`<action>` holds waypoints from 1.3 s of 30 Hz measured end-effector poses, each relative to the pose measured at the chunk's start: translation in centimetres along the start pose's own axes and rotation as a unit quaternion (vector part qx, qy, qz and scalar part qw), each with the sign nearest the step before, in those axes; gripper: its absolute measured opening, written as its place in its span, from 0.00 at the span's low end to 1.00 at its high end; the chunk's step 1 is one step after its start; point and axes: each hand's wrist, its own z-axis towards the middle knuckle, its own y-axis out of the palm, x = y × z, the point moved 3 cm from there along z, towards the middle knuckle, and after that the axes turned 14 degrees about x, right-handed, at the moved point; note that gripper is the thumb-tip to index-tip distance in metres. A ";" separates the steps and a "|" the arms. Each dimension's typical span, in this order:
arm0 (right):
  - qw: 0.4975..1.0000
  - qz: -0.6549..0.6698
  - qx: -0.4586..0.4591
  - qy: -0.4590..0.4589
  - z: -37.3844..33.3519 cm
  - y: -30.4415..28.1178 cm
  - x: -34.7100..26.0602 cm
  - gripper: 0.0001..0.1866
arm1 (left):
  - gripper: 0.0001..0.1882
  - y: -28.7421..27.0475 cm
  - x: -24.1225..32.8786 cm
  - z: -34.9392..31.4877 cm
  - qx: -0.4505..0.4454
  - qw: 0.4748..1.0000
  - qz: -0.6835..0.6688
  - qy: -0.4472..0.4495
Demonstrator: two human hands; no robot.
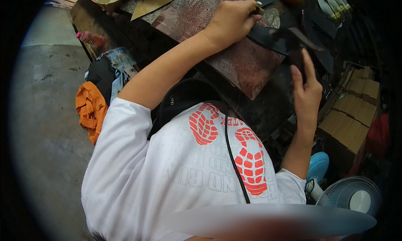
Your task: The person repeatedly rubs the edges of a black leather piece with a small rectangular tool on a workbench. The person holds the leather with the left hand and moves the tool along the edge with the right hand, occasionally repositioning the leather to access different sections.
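Note:
My left hand (236,23) is closed in a pinch over the worktop. Between its fingertips is a small metallic, brass-coloured piece (259,6), too small to name. Just below those fingers, a black flat piece (268,40) lies across a worn reddish-brown board (247,69). My right hand (307,90) is raised at the board's right side, with thumb and forefinger on either side of a dark, blurred tool (296,59). That tool has a curved upper part; its exact kind cannot be made out.
A white work glove (333,6) and dark flat pieces (320,25) lie at the far right. Stacked cardboard boxes (349,107) and a fan (354,197) stand to my right. At left are a pink-red bottle (92,38), an orange cloth (91,107) and dark clothing (101,75).

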 end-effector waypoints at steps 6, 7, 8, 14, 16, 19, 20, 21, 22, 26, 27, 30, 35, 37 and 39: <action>0.997 -0.069 -0.036 -0.012 0.1 -0.2 -2.8 0.26 | 0.05 -0.2 -1.6 0.0 -0.074 0.910 -0.191 -0.361; 0.996 -0.092 -0.021 0.001 0.1 -0.3 -2.6 0.26 | 0.05 -0.4 -1.4 0.2 -0.079 0.918 -0.176 -0.346; 0.995 -0.093 -0.024 0.003 0.0 -0.1 -2.3 0.26 | 0.05 -0.5 -1.1 0.2 -0.084 0.926 -0.161 -0.331; 0.998 -0.065 -0.021 -0.009 -0.6 -0.1 0.7 0.27 | 0.08 -0.6 -0.3 0.3 -0.055 0.976 -0.066 -0.201; 1.000 -0.026 -0.001 -0.012 0.3 -1.5 -1.2 0.27 | 0.10 -0.5 -0.3 0.4 -0.039 0.988 -0.047 -0.141; 0.993 0.031 0.112 0.008 2.6 -6.4 -7.1 0.24 | 0.09 -0.3 -0.1 0.4 -0.058 0.994 -0.026 -0.092; 0.988 0.106 0.114 -0.025 3.3 -7.8 -9.4 0.24 | 0.09 -0.2 0.2 0.3 -0.064 0.995 -0.017 -0.068; 0.976 0.170 0.116 -0.066 3.9 -8.9 -11.0 0.26 | 0.09 -0.2 0.4 0.4 -0.069 0.997 -0.008 -0.044; 0.955 0.240 0.130 -0.119 4.1 -9.3 -12.1 0.30 | 0.09 -0.1 0.9 0.4 -0.072 0.997 0.006 -0.014; 0.974 0.206 0.086 -0.043 3.1 -5.3 -8.6 0.21 | 0.07 0.1 2.4 0.1 -0.064 0.993 0.039 0.095; 0.991 0.125 0.036 -0.011 2.3 -3.2 -6.7 0.22 | 0.07 0.2 2.6 0.1 -0.058 0.990 0.042 0.124; 0.999 0.028 0.017 0.012 0.7 -0.8 -1.9 0.26 | 0.08 0.3 1.9 -0.1 -0.051 0.995 0.027 0.078; 0.996 -0.085 -0.007 -0.003 -0.3 0.0 -0.9 0.25 | 0.07 -0.3 -0.7 0.2 -0.007 0.972 -0.124 -0.202; 0.997 -0.069 -0.024 -0.023 -0.1 0.0 -1.7 0.25 | 0.04 -1.4 -1.7 0.2 0.054 0.869 -0.270 -0.410; 0.996 -0.063 -0.035 0.054 0.3 0.0 -1.7 0.25 | 0.03 -2.6 -1.3 0.0 0.099 0.825 -0.338 -0.441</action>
